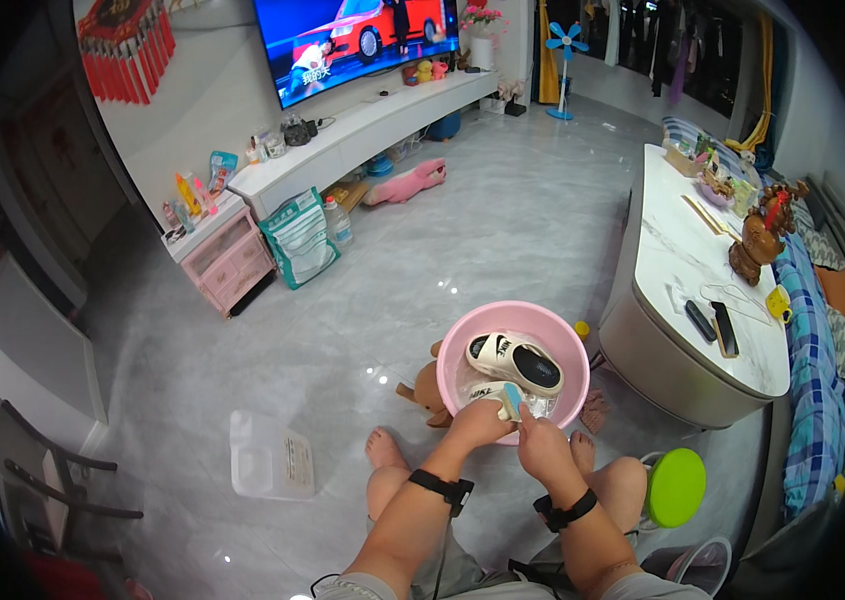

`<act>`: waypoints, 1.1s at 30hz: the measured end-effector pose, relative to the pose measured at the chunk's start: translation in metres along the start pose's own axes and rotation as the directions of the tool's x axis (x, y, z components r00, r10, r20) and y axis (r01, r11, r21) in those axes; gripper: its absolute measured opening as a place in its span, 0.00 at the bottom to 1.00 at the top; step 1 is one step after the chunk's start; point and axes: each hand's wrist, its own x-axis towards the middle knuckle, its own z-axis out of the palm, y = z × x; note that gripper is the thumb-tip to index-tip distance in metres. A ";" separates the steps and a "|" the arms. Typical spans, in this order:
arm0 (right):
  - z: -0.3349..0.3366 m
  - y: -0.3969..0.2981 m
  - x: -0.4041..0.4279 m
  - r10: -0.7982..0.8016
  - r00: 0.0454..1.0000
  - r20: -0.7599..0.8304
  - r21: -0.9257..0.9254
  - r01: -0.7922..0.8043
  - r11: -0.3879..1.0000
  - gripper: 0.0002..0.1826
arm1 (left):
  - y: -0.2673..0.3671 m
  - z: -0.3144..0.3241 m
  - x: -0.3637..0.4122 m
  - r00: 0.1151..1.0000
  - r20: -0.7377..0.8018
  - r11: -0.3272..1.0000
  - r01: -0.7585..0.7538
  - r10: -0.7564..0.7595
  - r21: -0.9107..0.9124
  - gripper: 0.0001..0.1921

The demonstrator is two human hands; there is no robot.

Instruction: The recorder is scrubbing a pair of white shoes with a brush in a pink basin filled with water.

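A pink plastic basin [452, 330] stands on the floor between my feet. Inside it lies a cream Nike slide sandal [499, 358] with a black insole. A second cream slide [484, 391] is nearer to me, its toe end partly covered by my hands. My left hand [481, 424] grips this nearer slide over the basin's near rim. In my right hand [545, 448] is a small brush with a light blue back [514, 399], its pale bristles against the slide. The fingers hide the brush's grip end. Some clear water seems to show at the basin's bottom.
A brown plush toy [428, 390] touches the basin's left side. Left of my foot lies a translucent plastic container [270, 457]. The marble-topped coffee table [681, 255] is close on the right. Beside my right knee is a green-topped stool [677, 487], with a bin [704, 570] behind it.
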 end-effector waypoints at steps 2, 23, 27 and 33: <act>0.006 -0.002 0.008 0.053 0.998 -0.017 -0.066 -0.054 0.996 0.23 | -0.003 0.003 0.002 1.000 -0.012 1.000 -0.016 0.016 0.011 0.24; 0.083 0.118 0.083 0.120 0.985 0.125 -0.027 -0.117 0.993 0.14 | -0.015 -0.008 0.008 0.995 -0.098 1.000 0.012 -0.011 0.018 0.26; 0.091 0.128 0.088 0.169 0.972 0.162 -0.028 -0.167 0.986 0.16 | -0.016 -0.007 0.009 0.991 -0.130 0.999 -0.031 0.034 0.025 0.26; 0.094 0.121 0.083 0.205 0.968 0.142 -0.035 -0.202 0.979 0.14 | -0.020 -0.012 0.003 0.993 -0.113 1.000 -0.009 0.011 0.014 0.24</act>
